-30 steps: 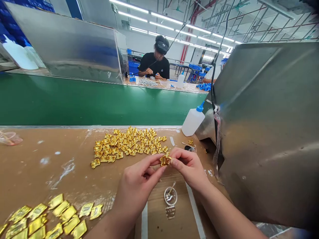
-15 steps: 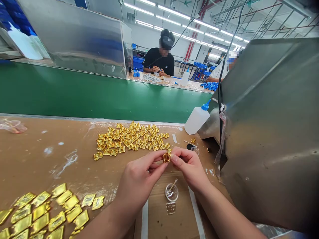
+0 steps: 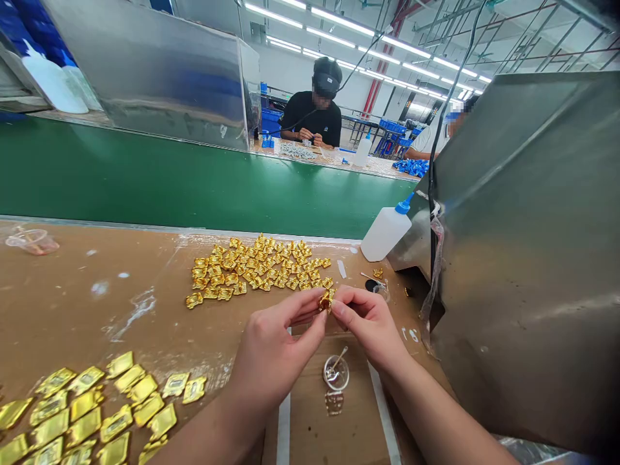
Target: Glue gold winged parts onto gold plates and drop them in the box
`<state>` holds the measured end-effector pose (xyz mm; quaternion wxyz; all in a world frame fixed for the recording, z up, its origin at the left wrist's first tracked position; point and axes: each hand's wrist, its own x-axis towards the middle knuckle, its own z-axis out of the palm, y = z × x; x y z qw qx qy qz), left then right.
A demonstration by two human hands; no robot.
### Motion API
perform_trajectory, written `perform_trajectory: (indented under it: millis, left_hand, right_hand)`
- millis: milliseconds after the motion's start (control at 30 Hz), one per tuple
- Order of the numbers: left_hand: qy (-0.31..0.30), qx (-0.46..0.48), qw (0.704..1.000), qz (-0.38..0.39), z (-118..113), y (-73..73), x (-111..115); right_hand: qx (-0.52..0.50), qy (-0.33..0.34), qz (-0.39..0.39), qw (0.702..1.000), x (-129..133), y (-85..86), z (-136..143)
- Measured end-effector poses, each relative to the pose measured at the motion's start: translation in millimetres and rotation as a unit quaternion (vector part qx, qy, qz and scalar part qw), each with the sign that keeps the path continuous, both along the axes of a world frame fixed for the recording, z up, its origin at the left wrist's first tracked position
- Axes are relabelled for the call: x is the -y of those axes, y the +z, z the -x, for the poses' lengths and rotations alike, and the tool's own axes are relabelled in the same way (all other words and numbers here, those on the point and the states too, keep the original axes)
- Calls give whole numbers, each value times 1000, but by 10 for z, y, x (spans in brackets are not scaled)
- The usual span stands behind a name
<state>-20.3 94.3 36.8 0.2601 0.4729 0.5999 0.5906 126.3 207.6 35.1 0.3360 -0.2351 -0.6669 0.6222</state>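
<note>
Between both hands, above the cardboard-brown tabletop, is a small shiny gold piece (image 3: 326, 300) with a hollow side. My left hand (image 3: 283, 339) pinches it from the left with thumb and fingertips. My right hand (image 3: 364, 321) grips its right side, thumb and fingers pressed together. Beyond the hands lies a spread of similar small gold pieces (image 3: 256, 265). Flatter, larger gold pieces (image 3: 84, 423) lie in rows at the lower left. Below the hands stands a small clear cup (image 3: 336, 373) with a cotton swab (image 3: 340, 357) leaning in it.
A white squeeze bottle (image 3: 386, 232) with a blue cap stands right of the small pieces. A large metal panel (image 3: 523, 258) bounds the right side. Beyond the table runs a green belt (image 3: 208, 187); across it a person (image 3: 312, 113) in black works. A black cable (image 3: 433, 194) hangs down.
The gold piece has turned slightly between my fingers, and my left thumb has shifted a little lower. The whole view has drifted slightly; both hands keep their hold.
</note>
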Motion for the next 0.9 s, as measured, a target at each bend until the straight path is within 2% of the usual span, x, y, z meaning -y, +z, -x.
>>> perform_trajectory:
  millis: [100,333,467,567,700,767,900]
  left_hand:
    - [-5,62,998,12,-9,5,-16]
    - [2,127,992,6,-25,47,-33]
    - [-12,182,983,4,-6,74,-52]
    - [-60,293,954,17,28,75,-81]
    - [-128,433,891,41,67,84,-95]
    - [-151,458,875,43,76,95,-87]
    - [-170,469,865,54,82,102,-69]
  right_hand:
    - [-5,12,6,1000,-9,-18,1]
    - [-30,14,70,997,18,-26,47]
    - [-43,19,64,997,54,-39,48]
    - [-73,30,17,997,61,-29,5]
    - [-51,53,-118,990,60,33,-59]
    - [-48,51,-178,982,58,57,-69]
    - [-72,41,-249,965,36,65,-57]
